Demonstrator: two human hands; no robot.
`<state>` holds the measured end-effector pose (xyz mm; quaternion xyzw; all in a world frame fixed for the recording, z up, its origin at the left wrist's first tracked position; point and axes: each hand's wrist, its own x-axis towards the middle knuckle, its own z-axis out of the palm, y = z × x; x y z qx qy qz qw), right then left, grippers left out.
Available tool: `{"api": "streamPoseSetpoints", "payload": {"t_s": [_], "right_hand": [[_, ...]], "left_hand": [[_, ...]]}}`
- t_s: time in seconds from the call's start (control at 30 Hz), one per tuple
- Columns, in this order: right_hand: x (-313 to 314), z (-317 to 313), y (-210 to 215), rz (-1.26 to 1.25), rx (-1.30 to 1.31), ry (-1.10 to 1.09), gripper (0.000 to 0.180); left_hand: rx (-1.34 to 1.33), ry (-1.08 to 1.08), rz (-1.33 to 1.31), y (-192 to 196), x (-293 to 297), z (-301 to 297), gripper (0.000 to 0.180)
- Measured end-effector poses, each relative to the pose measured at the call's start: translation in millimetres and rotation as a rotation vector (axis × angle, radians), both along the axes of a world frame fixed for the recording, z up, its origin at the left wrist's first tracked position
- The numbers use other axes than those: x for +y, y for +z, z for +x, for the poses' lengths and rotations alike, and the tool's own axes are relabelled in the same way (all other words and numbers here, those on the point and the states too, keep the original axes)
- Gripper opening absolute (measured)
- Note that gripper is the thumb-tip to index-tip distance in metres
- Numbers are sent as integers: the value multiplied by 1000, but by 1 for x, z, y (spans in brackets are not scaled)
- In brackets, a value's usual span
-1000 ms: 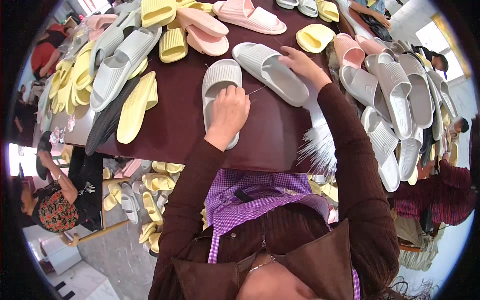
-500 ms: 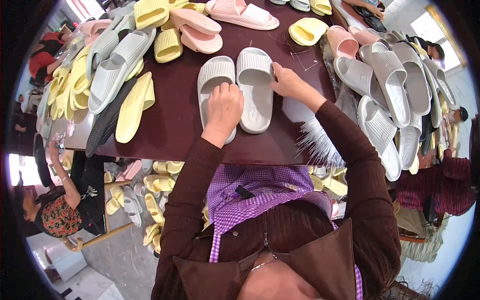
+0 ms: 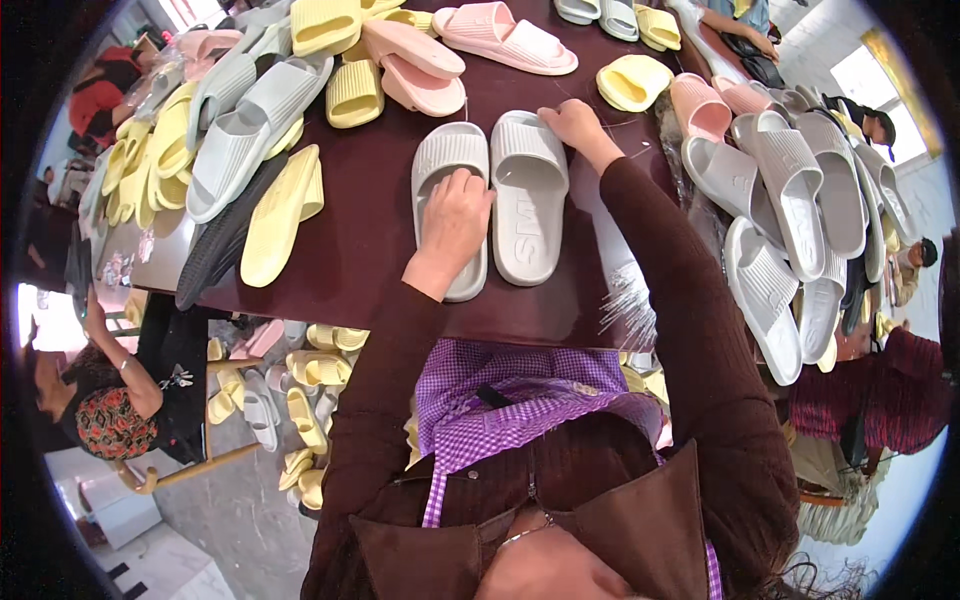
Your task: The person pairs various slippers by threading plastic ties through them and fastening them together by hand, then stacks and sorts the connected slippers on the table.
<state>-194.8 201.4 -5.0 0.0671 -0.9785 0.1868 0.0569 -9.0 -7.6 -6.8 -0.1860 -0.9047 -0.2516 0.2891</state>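
Observation:
Two light grey slide sandals lie side by side on the dark red table, toes pointing away from me. My left hand [image 3: 455, 225] rests on the left grey slide [image 3: 450, 150], fingers curled over its inner edge next to the right slide. At the right grey slide [image 3: 530, 215], my right hand [image 3: 580, 130] is by the outer toe edge, fingertips pinched together. What they pinch, if anything, is too small to make out. Thin clear strands [image 3: 628, 122] lie on the table just beyond that hand. A bundle of clear plastic strands [image 3: 630, 308] sits near the table's front edge, under my right forearm.
Yellow, grey and black slides [image 3: 255, 125] are heaped at the left, grey and pink ones [image 3: 790, 190] at the right. Pink slides [image 3: 420, 75] and a yellow slide [image 3: 635, 82] lie at the far side. More slides [image 3: 305, 415] cover the floor. A co-worker [image 3: 115, 410] sits at left.
My right hand has moved from the right slide's outer side up to its toe edge. My left hand stays on the left slide. The whole view has shifted slightly.

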Motion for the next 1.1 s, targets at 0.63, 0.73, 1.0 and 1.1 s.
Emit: {"api": "streamPoseSetpoints", "payload": {"t_s": [0.63,0.73,1.0,1.1], "right_hand": [[-82,11,34,-348,61,754,24],[-88,8,29,-157,185,859,22],[-72,3,31,68,120,795,16],[-64,12,34,24,117,713,15]], "left_hand": [[9,-6,49,-4,-3,-2,15],[10,-5,47,-4,-3,-2,15],[15,-6,55,-4,-4,-1,15],[27,-2,58,-2,-4,0,15]]}}
